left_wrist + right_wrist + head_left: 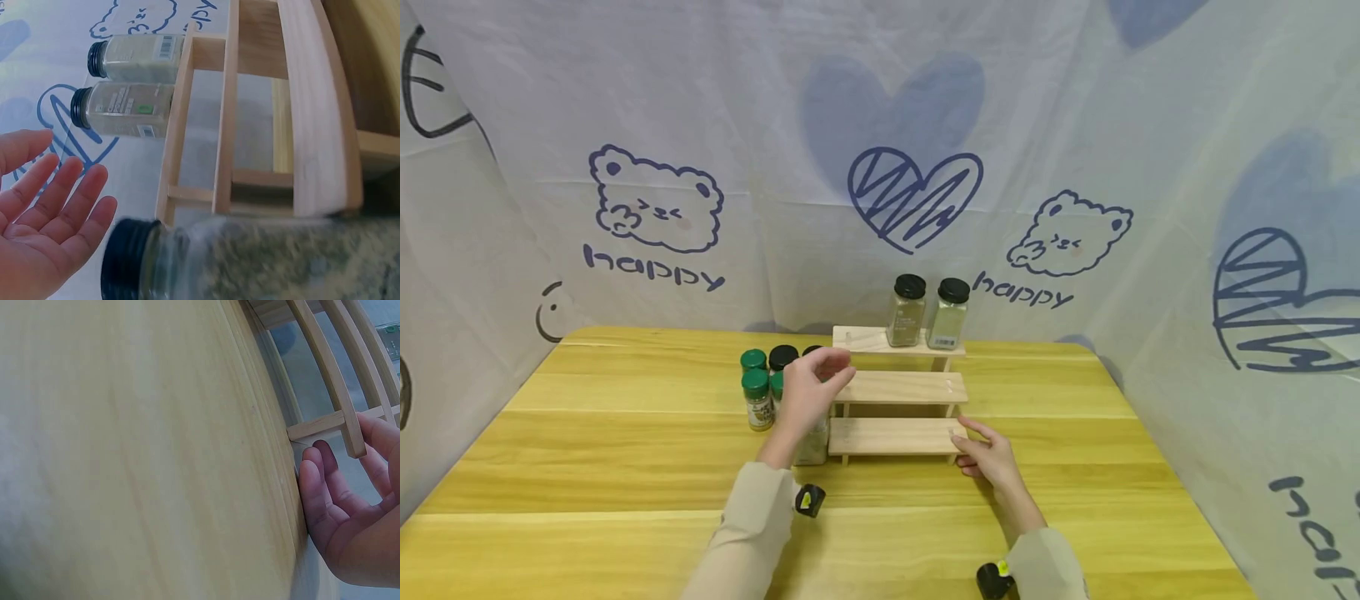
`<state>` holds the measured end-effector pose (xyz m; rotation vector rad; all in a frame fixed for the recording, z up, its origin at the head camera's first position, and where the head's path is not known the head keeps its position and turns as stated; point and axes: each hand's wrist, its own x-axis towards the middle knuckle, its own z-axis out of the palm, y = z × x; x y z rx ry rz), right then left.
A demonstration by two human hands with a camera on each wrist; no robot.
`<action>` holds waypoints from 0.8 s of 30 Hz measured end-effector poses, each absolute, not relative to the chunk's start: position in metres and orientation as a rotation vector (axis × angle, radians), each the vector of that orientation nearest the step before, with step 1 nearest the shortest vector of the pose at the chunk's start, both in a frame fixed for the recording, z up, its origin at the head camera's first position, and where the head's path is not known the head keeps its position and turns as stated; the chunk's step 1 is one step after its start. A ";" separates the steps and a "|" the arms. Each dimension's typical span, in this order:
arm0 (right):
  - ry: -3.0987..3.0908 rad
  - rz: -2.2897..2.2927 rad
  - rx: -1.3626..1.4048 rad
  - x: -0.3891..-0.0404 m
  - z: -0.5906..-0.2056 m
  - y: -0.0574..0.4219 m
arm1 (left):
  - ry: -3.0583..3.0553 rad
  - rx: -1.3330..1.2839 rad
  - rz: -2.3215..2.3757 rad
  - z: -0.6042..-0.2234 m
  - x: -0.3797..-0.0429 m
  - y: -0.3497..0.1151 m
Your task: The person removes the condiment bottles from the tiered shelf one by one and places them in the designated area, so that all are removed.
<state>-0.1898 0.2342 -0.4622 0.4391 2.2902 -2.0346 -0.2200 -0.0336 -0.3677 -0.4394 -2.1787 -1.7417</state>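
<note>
A three-tier wooden rack (895, 436) stands on the table. My right hand (988, 458) holds the right end of its lowest shelf, also seen with thumb and fingers about the shelf end (354, 440) in the right wrist view. My left hand (808, 392) hovers at the rack's left side with fingers loosely bent and nothing in them. Two black-capped glass spice jars, one brownish (907, 312) and one pale (949, 315), stand on the top shelf's right half. Just below the left hand is another black-capped jar (281, 259) with flaky greenish contents.
Left of the rack, several spice jars stand grouped, among them a green-capped jar (759, 408) and one with a black cap (783, 357); the left hand partly hides them. A printed cloth (790, 250) hangs behind the wooden table (625, 467).
</note>
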 end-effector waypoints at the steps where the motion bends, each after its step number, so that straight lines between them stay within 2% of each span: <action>1: 2.293 -2.034 0.436 -0.190 -0.462 0.234 | -2.178 -0.443 -1.743 -0.368 -0.222 -0.032; 24: 2.292 -2.010 0.424 -0.190 -0.462 0.236 | -2.201 -0.428 -1.841 -0.350 -0.246 0.001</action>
